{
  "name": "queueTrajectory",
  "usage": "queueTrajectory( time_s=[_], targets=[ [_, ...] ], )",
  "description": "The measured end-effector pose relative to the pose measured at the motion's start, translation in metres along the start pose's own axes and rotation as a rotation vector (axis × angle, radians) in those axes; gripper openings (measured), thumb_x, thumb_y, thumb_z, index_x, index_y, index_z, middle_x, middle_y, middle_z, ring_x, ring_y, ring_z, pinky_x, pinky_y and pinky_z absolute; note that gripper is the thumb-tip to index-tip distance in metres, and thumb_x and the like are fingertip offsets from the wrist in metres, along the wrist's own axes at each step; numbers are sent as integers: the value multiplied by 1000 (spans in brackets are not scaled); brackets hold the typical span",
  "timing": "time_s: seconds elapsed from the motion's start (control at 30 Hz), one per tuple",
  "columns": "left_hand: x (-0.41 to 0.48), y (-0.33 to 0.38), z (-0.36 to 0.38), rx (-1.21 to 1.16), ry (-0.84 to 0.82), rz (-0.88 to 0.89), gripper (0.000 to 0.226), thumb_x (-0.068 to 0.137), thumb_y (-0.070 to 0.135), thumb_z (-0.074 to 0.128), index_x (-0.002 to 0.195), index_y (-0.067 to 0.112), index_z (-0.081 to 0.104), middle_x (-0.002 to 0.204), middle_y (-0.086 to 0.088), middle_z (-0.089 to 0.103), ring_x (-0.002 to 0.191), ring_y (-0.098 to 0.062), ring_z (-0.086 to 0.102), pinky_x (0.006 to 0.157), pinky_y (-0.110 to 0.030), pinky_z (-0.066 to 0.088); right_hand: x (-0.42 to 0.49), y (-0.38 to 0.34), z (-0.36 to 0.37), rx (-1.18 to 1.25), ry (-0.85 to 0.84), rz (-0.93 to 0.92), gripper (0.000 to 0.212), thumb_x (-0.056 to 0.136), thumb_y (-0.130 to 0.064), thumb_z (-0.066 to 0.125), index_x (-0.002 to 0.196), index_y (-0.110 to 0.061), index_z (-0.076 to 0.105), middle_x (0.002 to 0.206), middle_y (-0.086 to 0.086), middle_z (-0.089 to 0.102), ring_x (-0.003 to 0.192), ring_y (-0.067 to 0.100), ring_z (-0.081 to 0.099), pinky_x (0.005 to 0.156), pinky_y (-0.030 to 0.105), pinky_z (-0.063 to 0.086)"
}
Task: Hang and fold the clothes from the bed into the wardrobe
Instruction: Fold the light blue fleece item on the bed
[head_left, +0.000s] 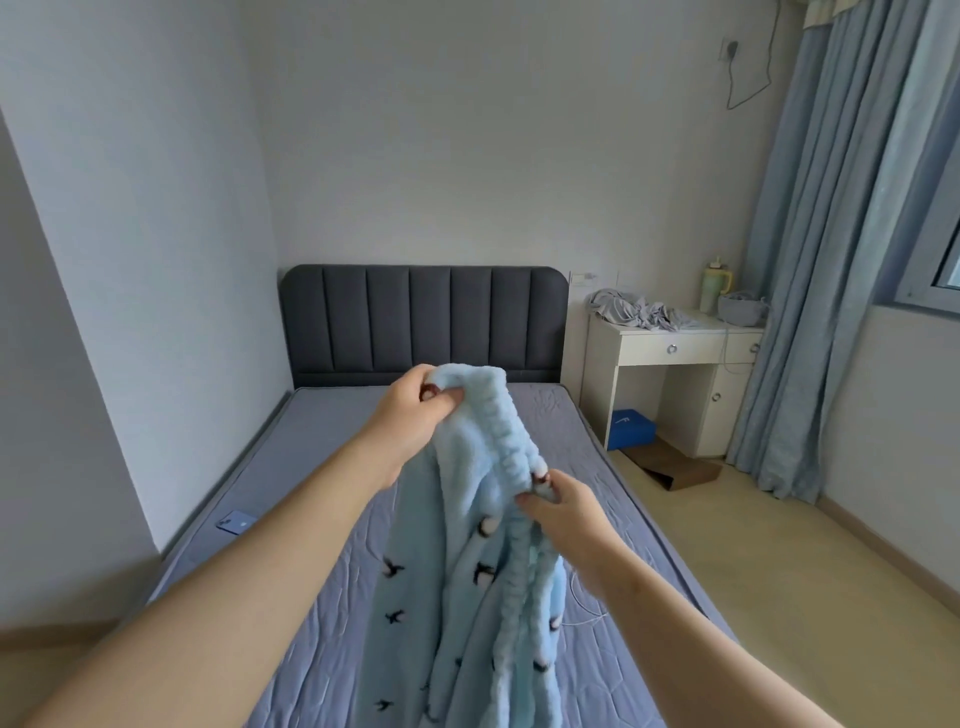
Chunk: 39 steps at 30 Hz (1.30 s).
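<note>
A fluffy light-blue garment (467, 582) with small dark penguin-like marks hangs in the air above the bed (322, 467). My left hand (410, 410) pinches its ribbed top edge high up, near the headboard line. My right hand (566, 512) grips the same ribbed edge lower and to the right. The cloth drops from both hands toward the mattress and out of the bottom of the view. No wardrobe is in view.
A phone (236, 521) lies at the bed's left edge by the wall. A white cable (587, 618) trails on the mattress at right. The white desk (675, 348) right of the dark headboard (423, 317) carries grey clothes (639, 312), a bottle and a basket. Blue curtains (831, 260) hang at right.
</note>
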<state>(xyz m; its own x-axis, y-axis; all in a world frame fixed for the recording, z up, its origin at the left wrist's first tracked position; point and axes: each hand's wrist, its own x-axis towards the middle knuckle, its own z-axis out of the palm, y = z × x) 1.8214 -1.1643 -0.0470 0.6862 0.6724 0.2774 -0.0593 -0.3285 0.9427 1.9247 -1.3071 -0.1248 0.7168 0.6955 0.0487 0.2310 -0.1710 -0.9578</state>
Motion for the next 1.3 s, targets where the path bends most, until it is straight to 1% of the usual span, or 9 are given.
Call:
queueTrajectory(
  time_s=[0.17, 0.3, 0.43, 0.63, 0.77, 0.83, 0.93, 1.13, 1.3],
  targets=[
    [-12, -11, -5, 167, -161, -6, 55, 80, -4, 58, 122, 23, 34, 121, 5, 44, 102, -9, 46, 70, -17, 41, 5, -23, -1, 227, 72, -52, 14, 91, -12, 54, 77, -15, 56, 71, 2, 56, 68, 15, 51, 60, 25, 43],
    [-25, -22, 12, 375, -466, 59, 112, 68, 11, 80, 144, 27, 0, 130, 17, 26, 120, -4, 34, 91, -19, 36, 10, -41, 3, 159, -25, -143, 18, 91, -7, 53, 77, -17, 60, 69, -2, 61, 60, 7, 56, 54, 16, 48],
    [-19, -15, 19, 308, -337, 189, 20, 74, 15, 65, 88, 29, 62, 77, 11, 58, 72, -10, 53, 69, -30, 47, 10, -42, 1, 171, 13, -233, 19, 89, -10, 58, 73, -21, 61, 63, -9, 60, 52, -5, 54, 50, 10, 44],
    [-12, -9, 7, -71, -66, 2, 15, 85, 15, 64, 83, 30, 66, 77, 6, 68, 80, -7, 64, 63, -17, 50, 4, -32, 2, 152, -54, -236, 34, 77, -15, 72, 98, -36, 55, 91, -11, 67, 77, -3, 64, 62, 13, 50],
    [-7, 9, -6, -302, -118, 63, 27, 85, 9, 57, 90, 32, 70, 95, 3, 72, 96, -13, 67, 81, -27, 53, 2, -23, 1, -142, -43, -150, 39, 70, -16, 73, 91, -36, 46, 95, -8, 61, 76, 0, 59, 54, 14, 42],
    [-5, 12, -13, -313, -13, -5, 17, 83, 13, 63, 88, 27, 70, 86, 1, 73, 87, -16, 68, 74, -29, 54, 5, -18, -4, -324, 7, -123, 26, 76, -19, 66, 82, -33, 45, 83, -10, 59, 68, -1, 53, 51, 15, 37],
    [1, 10, -22, -30, 110, -6, 12, 87, 13, 61, 76, 16, 57, 62, 2, 58, 58, -8, 57, 50, -15, 44, 8, -15, -9, -350, 121, -108, 13, 84, -25, 59, 75, -24, 50, 69, -9, 57, 63, 6, 51, 55, 25, 39],
    [4, 2, -43, 631, 263, 63, 21, 74, 16, 68, 91, 15, 57, 83, 2, 56, 79, -19, 51, 63, -26, 38, 12, -31, -10, -212, 285, -151, 19, 87, -28, 57, 74, -17, 49, 64, -6, 53, 59, 10, 46, 54, 28, 35],
    [2, -4, -54, 1053, 216, -32, 10, 75, 18, 51, 67, 20, 45, 79, 4, 55, 75, -20, 51, 60, -25, 34, 15, -50, -15, -112, 430, -170, 15, 89, -27, 56, 75, -24, 51, 69, -8, 57, 66, 8, 51, 51, 25, 34]
  ],
)
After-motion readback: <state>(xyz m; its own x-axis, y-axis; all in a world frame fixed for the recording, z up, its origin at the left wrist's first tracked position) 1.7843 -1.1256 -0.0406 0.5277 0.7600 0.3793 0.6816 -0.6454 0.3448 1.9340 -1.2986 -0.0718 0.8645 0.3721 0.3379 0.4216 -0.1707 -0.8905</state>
